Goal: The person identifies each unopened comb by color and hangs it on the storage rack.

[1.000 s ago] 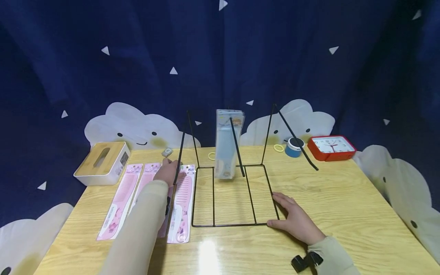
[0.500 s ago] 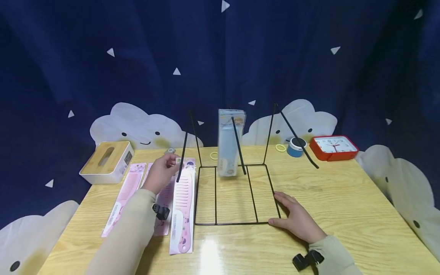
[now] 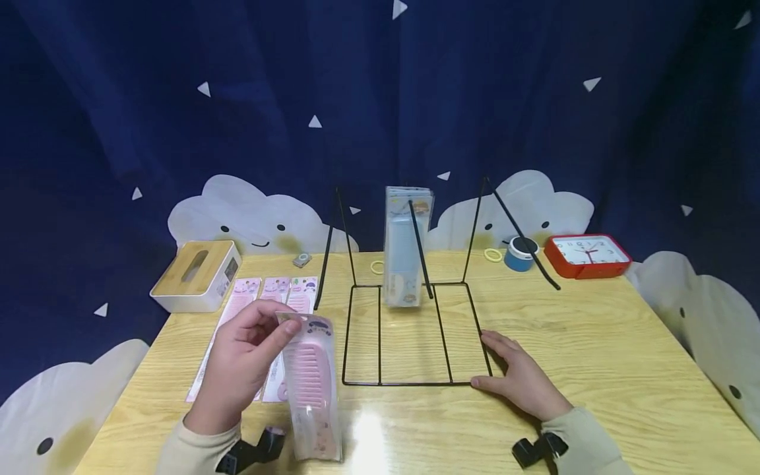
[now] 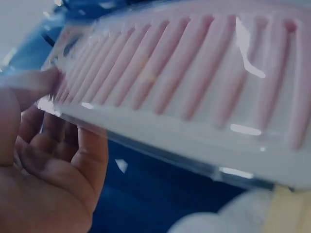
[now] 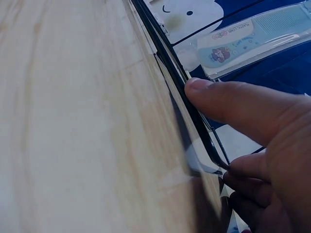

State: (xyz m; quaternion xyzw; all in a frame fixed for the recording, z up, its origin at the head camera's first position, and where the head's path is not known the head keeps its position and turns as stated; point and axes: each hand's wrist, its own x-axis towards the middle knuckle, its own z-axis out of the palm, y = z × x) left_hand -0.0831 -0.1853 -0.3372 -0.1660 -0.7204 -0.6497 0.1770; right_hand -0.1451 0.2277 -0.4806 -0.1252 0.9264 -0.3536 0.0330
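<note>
My left hand (image 3: 240, 356) pinches a packaged pink comb (image 3: 310, 376) by the top of its clear sleeve, between thumb and fingers. The comb hangs above the table's front, its wide teeth large in the left wrist view. Several more packaged pink combs (image 3: 303, 302) lie in a row behind it, partly hidden by that hand. At the front right corner of a black wire rack (image 3: 415, 383), my right hand (image 3: 522, 382) holds the base wire between thumb and fingers. Packaged blue combs (image 3: 404, 247) hang on the rack's middle hook.
A wood-topped tissue box (image 3: 192, 274) stands at the back left, near a small grey gadget (image 3: 301, 260). Yellow rings (image 3: 493, 254), a blue-and-white round device (image 3: 520, 254) and a red clock (image 3: 588, 256) are toward the back. The rack's outer prongs (image 3: 525, 237) jut forward.
The left hand has lifted one packaged pink comb from the row and brought it toward the front. The right hand stays at the rack's corner. The head view has shifted slightly.
</note>
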